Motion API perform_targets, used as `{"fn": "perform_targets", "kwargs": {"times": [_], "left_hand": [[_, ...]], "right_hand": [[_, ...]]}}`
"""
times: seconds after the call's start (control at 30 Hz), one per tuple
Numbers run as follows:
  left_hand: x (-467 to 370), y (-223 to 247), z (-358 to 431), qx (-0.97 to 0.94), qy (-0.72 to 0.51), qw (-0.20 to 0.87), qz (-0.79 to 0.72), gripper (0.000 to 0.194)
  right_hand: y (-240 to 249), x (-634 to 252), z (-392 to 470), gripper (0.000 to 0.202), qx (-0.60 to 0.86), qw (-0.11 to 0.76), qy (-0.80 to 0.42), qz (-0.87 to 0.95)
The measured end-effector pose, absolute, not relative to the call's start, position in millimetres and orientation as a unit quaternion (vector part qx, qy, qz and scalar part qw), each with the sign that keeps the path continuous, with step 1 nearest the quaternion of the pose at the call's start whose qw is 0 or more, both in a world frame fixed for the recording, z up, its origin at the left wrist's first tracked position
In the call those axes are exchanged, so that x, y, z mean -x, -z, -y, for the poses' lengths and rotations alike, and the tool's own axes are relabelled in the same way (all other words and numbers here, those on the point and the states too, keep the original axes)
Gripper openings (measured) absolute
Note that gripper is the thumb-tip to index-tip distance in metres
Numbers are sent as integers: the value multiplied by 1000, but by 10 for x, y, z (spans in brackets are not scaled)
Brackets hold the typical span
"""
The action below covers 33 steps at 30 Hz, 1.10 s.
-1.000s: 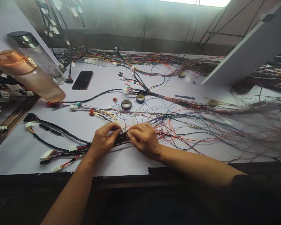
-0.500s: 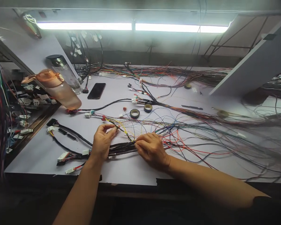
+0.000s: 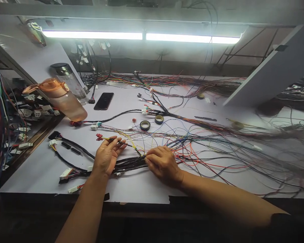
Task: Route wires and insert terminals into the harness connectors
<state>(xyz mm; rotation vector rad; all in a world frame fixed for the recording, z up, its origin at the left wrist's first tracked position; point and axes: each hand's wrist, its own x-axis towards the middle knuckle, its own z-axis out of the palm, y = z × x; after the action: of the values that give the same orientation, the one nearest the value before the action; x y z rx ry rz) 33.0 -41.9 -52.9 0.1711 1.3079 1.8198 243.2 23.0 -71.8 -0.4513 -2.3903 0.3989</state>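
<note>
A wire harness (image 3: 129,163) with black-wrapped branches lies across the table below my hands. My left hand (image 3: 107,153) pinches a thin black-wrapped branch between thumb and fingers; a red connector (image 3: 99,136) on yellow wires sticks out past the fingertips. My right hand (image 3: 163,165) is closed on the harness where the branch joins the bundle; its fingertips hide the exact grip. Loose yellow wires (image 3: 128,136) run beside the branch. Left of my hands, other branches end in a white connector (image 3: 66,173) and a black connector (image 3: 54,134).
Two rolls of black tape (image 3: 145,125) lie beyond my hands. A phone (image 3: 103,101), an orange-lidded bottle (image 3: 66,99) and a clear bottle (image 3: 71,79) stand or lie at the back left. A second harness (image 3: 172,115) stretches to the right. Loose wires (image 3: 218,145) spread over the right side.
My left hand has moved slightly left, drawing the branch and its red connector leftward and down. My right hand stays at the joint. The view has tilted slightly.
</note>
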Motion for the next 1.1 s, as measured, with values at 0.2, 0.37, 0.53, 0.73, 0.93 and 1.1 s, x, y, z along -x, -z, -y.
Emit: {"fn": "perform_targets", "kwargs": {"times": [0.2, 0.37, 0.53, 0.73, 0.93, 1.1], "left_hand": [[-351, 485, 446, -107, -700, 478, -520, 24], [-373, 475, 456, -109, -687, 515, -501, 29], [-395, 467, 457, -101, -707, 524, -464, 30], [-409, 441, 482, -128, -712, 531, -442, 33], [-414, 489, 446, -124, -689, 500, -509, 41], [-401, 494, 428, -105, -717, 473, -502, 47]], "right_hand": [[713, -2426, -225, 20, 178, 330, -154, 914], [541, -2381, -331, 17, 166, 312, -184, 917], [405, -2186, -470, 15, 200, 296, -173, 918], [478, -1892, -502, 19, 238, 257, -162, 923], [615, -1799, -524, 14, 287, 294, -267, 872], [740, -1772, -544, 15, 336, 327, -307, 828]]}}
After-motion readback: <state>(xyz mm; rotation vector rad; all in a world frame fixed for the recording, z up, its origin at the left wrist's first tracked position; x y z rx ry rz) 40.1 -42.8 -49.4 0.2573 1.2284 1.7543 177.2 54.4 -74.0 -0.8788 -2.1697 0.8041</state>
